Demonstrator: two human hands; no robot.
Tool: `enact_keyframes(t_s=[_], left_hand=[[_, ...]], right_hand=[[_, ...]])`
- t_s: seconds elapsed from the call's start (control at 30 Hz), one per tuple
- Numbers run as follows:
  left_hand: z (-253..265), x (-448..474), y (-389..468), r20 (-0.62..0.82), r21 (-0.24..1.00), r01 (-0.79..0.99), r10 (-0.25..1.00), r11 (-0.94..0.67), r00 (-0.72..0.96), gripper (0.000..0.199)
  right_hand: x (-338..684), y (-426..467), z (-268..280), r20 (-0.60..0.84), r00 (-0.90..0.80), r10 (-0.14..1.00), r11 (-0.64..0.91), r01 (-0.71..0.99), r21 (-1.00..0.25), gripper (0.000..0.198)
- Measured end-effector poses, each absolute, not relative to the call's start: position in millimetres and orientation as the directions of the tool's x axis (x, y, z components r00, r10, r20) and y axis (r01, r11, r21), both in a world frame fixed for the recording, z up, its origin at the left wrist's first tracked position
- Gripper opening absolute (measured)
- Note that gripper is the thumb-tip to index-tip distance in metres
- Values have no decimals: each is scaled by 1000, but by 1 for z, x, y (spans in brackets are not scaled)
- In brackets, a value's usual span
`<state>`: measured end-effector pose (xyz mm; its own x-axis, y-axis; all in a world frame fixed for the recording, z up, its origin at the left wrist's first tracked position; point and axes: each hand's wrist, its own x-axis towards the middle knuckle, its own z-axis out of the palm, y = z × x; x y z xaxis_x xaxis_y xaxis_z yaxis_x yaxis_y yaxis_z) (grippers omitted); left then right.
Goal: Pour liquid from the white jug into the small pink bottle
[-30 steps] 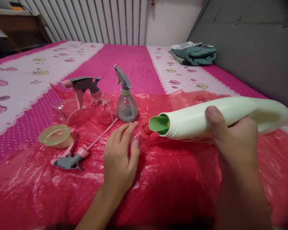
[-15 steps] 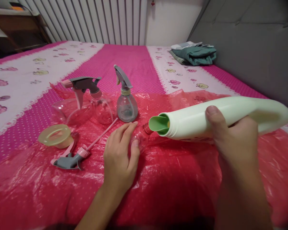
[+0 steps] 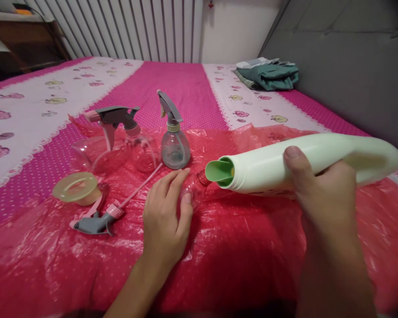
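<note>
Pink-and-white bedding [image 3: 172,84] runs back to white slats [image 3: 129,31], with a red plastic sheet [image 3: 239,247] spread over its near part. At far left, beyond the bed, is a brown table [image 3: 26,35] with something orange on top. On the sheet at left sits a yellowish cap [image 3: 78,187], and just in front of it a grey-and-pink spray head [image 3: 96,221] lies on its side, its thin tube slanting up towards the bottles behind. Past the cap is a pink sprayer [image 3: 119,115] on a clear bottle; the clear plastic to its left I can't make out well. Next comes a grey sprayer [image 3: 175,150], upright, a little liquid inside, close beyond my fingertips.

My left hand [image 3: 166,210] is curled around a clear bottle [image 3: 196,192], hiding part of it; the bottle leans right on the sheet. At its mouth is the green spout [image 3: 219,171] of a pale jug [image 3: 268,165]; whether they touch I can't tell. The jug lies nearly level, gripped in my right hand [image 3: 325,190], thumb on top. Behind it, folded clothes [image 3: 268,75] rest beside a grey panel [image 3: 348,57].
</note>
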<state>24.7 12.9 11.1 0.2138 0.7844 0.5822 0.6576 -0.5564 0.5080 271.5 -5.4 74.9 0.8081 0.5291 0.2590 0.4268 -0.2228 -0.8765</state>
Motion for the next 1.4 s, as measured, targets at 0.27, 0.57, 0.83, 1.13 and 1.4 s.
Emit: enact_keyframes(t_s=[0.27,0.57,0.83,1.13,1.4], left_hand=[[11,25,13,570,519,659,795,-545,208,40],[12,25,12,567,518,661,796,-543,211,40],[11,25,12,576,510,662,790,-549,211,40],[11,24,12,568,518,660,795,-545,211,40],[12,25,13,576,508,661,788,-553,217,41]], right_hand=[[273,-7,72,286,795,535,-196,446,-873,81],[271,-7,75,271,803,532,-205,432,-879,82],[272,-6,74,286,801,525,-200,444,-874,82],[271,-6,76,280,795,537,-200,443,-874,78],[270,-6,76,283,796,535,-197,443,-874,78]])
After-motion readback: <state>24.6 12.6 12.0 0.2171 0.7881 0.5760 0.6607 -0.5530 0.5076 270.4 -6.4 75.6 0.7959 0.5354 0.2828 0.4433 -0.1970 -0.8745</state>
